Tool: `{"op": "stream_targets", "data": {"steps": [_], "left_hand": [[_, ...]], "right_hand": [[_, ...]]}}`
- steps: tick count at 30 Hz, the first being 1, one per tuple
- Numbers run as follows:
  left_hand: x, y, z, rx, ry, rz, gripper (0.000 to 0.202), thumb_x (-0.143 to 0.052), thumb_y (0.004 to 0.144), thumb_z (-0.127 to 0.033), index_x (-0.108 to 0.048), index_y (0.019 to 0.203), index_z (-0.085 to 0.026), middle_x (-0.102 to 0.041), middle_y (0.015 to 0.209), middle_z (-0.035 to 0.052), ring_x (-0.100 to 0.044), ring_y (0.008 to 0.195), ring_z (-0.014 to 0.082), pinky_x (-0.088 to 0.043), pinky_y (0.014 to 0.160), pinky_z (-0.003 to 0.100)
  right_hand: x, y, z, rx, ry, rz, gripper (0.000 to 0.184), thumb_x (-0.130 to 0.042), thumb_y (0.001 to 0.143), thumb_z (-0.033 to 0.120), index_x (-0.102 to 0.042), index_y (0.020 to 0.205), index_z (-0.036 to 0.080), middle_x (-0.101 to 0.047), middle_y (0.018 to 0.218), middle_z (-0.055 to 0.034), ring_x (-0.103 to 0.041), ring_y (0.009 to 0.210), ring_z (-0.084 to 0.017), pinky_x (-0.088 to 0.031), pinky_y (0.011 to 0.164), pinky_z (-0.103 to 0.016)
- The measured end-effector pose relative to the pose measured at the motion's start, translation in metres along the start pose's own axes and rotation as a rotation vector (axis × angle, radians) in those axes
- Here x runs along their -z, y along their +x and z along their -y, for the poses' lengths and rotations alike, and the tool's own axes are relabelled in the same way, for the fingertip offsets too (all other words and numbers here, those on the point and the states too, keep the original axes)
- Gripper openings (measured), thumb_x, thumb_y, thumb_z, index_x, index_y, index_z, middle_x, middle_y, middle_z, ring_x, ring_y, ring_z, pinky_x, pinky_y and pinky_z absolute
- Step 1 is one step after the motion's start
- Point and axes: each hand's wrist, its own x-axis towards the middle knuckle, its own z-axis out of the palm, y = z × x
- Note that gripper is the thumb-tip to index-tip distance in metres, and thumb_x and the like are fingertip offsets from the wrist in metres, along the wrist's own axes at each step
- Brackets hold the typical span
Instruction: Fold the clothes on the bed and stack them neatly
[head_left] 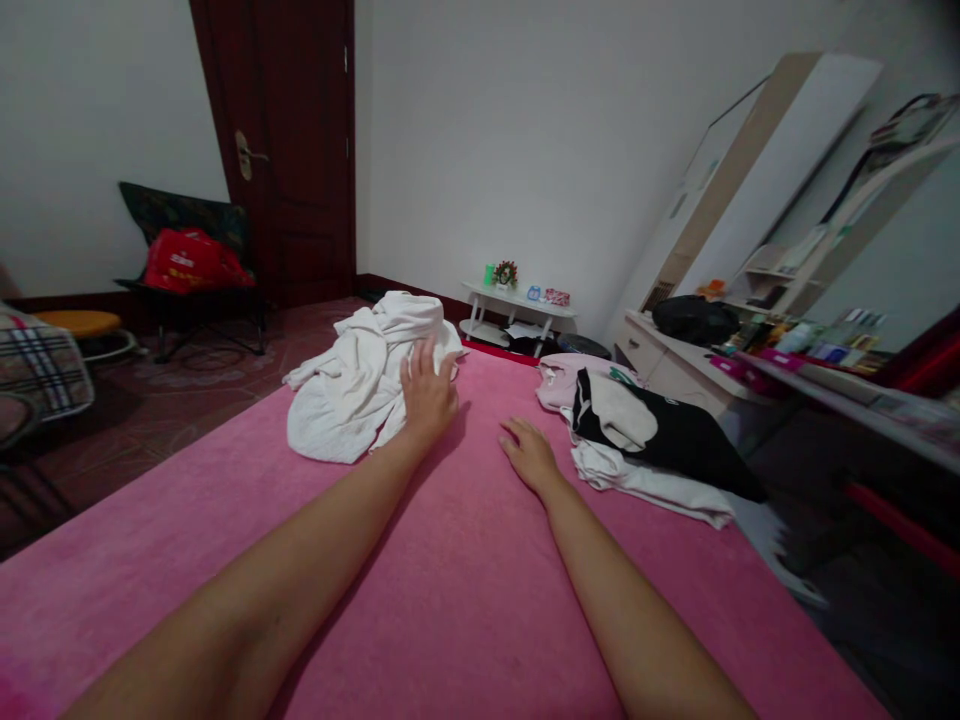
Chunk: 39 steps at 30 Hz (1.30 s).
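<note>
My left hand (427, 392) reaches out over a pink bed cover (450, 560) and lies on the right edge of a crumpled white garment (360, 385), its fingers spread against the cloth. My right hand (529, 455) rests flat on the pink cover, fingers stretched out, holding nothing. It lies a short way left of a pile of clothes (645, 440), in which a black piece lies over white and pale pink ones.
A low white table (517, 300) with small items stands beyond the bed's far end. A desk (675, 360) with a black bag and bottles runs along the right. A dark red door (292, 150), a chair with a red bag (191, 262) and a stool stand at left.
</note>
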Motion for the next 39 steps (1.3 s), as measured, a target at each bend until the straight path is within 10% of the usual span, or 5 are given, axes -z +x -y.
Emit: {"op": "stream_targets", "data": {"steps": [3,9,23,31,39], "left_hand": [[0.007,0.008,0.029,0.173,0.176,-0.064,0.07,-0.06,0.078,-0.02,-0.034,0.143,-0.024,-0.01,0.157,0.0098,0.001,0.144,0.0337,-0.003,0.112,0.057],[-0.016,0.004,0.079,0.296,0.277,0.08,0.066,-0.06,0.078,-0.041,-0.046,0.134,-0.01,-0.025,0.151,0.0237,-0.014,0.14,0.0417,-0.005,0.11,0.059],[0.006,0.017,0.083,0.474,0.172,-0.091,0.049,-0.057,0.082,-0.033,-0.05,0.127,-0.015,-0.023,0.149,0.02,-0.04,0.125,0.0391,-0.034,0.1,0.052],[0.016,0.026,0.107,0.578,0.118,-0.131,0.05,-0.051,0.08,-0.014,-0.048,0.129,-0.021,-0.056,0.124,0.0114,-0.056,0.108,0.028,-0.046,0.089,0.04],[0.031,0.037,0.093,0.55,0.087,-0.106,0.03,-0.047,0.086,-0.032,-0.067,0.106,-0.022,-0.069,0.096,0.0101,-0.061,0.09,0.0275,-0.043,0.073,0.033]], "right_hand": [[0.0,0.0,-0.003,0.013,0.018,-0.009,0.037,-0.048,0.09,0.032,-0.059,0.124,0.021,-0.052,0.137,-0.008,-0.043,0.129,-0.021,-0.028,0.109,-0.042],[0.001,0.001,-0.004,0.043,0.027,-0.016,0.037,-0.051,0.089,0.03,-0.06,0.122,0.019,-0.054,0.135,-0.0108,-0.046,0.127,-0.021,-0.031,0.107,-0.039],[-0.001,0.0,-0.008,0.063,0.067,-0.039,0.037,-0.05,0.089,0.031,-0.061,0.122,0.019,-0.054,0.135,-0.0104,-0.047,0.127,-0.021,-0.031,0.108,-0.04],[-0.007,0.003,-0.014,0.063,0.072,-0.035,0.039,-0.051,0.088,0.031,-0.061,0.123,0.018,-0.053,0.136,-0.0117,-0.046,0.127,-0.022,-0.031,0.108,-0.042],[-0.005,0.002,-0.012,0.074,0.073,-0.038,0.038,-0.05,0.088,0.03,-0.061,0.123,0.018,-0.054,0.135,-0.0117,-0.047,0.127,-0.022,-0.031,0.108,-0.042]]}}
